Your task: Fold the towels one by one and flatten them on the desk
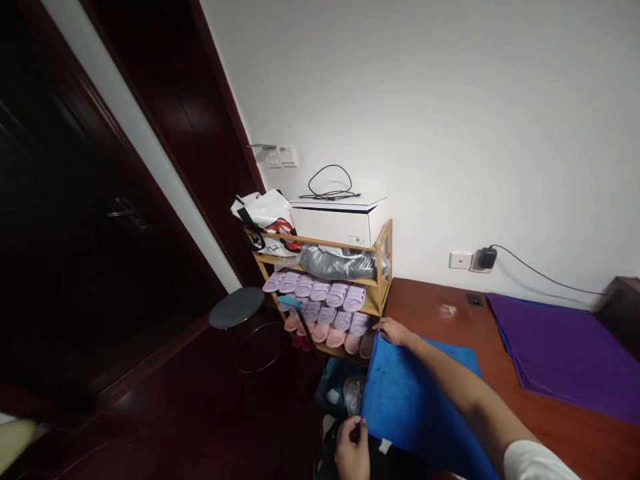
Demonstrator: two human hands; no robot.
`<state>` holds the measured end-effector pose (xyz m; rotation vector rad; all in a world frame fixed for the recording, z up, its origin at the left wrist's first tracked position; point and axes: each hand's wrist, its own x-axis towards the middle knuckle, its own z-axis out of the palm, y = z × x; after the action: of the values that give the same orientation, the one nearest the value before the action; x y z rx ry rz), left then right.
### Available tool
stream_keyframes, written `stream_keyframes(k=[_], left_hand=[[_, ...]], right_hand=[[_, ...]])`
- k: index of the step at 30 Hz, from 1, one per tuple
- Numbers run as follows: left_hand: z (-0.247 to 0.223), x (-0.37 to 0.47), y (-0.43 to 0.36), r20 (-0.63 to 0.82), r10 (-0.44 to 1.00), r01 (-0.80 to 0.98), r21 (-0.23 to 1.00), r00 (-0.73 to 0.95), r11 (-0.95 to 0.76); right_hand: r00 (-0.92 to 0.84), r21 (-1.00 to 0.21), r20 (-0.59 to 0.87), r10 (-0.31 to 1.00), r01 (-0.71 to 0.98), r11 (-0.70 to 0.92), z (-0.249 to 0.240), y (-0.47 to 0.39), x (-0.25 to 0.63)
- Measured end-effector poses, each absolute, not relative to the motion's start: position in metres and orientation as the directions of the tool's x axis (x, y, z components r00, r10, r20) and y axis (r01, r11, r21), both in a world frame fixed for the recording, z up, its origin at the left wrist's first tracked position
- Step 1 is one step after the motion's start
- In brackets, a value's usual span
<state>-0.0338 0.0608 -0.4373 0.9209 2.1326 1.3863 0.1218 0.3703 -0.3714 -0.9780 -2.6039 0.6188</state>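
A blue cloth (400, 393) with a small white tag on its near edge lies partly over the table and hangs past its left end. My left hand (353, 450), low in the view, pinches its near left corner between thumb and fingers. At the far left corner, my right hand (394, 331) is closed on the cloth's edge, close to the shoe rack. Between my hands the left edge runs fairly straight. My right forearm crosses above the cloth and hides part of it.
Purple cloth (575, 353) lies on the reddish-brown table (425, 307). Left of the table, a wooden rack (384, 267) holds slippers (320, 290), a white box (333, 223) and a bag (273, 213). A round stool (237, 307) and a teal bin (327, 387) stand nearby.
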Motion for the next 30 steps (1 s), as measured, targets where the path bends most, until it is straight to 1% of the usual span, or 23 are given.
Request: stream_keyframes(k=[3, 9, 12, 16, 19, 23, 26, 30], left_hand=[[-0.442, -0.037, 0.057, -0.012, 0.731, 0.279, 0.92, -0.683, 0.275], [-0.444, -0.034, 0.052, 0.09, 0.715, 0.345, 0.912, -0.693, 0.22], [-0.436, -0.032, 0.053, 0.102, 0.722, 0.367, 0.903, -0.685, 0.221], [-0.415, -0.032, 0.051, 0.042, 0.77, 0.33, 0.917, -0.637, 0.224], [-0.389, -0.032, 0.049, 0.02, 0.809, 0.359, 0.903, -0.587, 0.238], [-0.337, -0.032, 0.055, 0.087, 0.853, 0.488, 0.848, -0.515, 0.208], [-0.289, -0.027, 0.067, 0.187, 0.856, 0.515, 0.851, -0.482, 0.104], [-0.226, -0.014, 0.088, 0.299, 0.841, 0.396, 0.912, -0.451, -0.112]], right_hand=[[-0.757, -0.459, 0.101, 0.646, 0.54, 0.705, -0.373, 0.371, 0.121], [-0.743, -0.432, 0.123, 0.657, 0.556, 0.71, -0.361, 0.362, 0.132], [-0.739, -0.43, 0.119, 0.664, 0.564, 0.705, -0.343, 0.356, 0.144], [-0.747, -0.416, 0.119, 0.654, 0.561, 0.716, -0.305, 0.347, 0.172], [-0.76, -0.4, 0.114, 0.64, 0.555, 0.73, -0.269, 0.338, 0.201], [-0.763, -0.387, 0.136, 0.631, 0.546, 0.743, -0.218, 0.322, 0.248], [-0.754, -0.393, 0.185, 0.63, 0.531, 0.751, -0.18, 0.308, 0.287], [-0.712, -0.459, 0.264, 0.651, 0.501, 0.734, -0.134, 0.282, 0.34]])
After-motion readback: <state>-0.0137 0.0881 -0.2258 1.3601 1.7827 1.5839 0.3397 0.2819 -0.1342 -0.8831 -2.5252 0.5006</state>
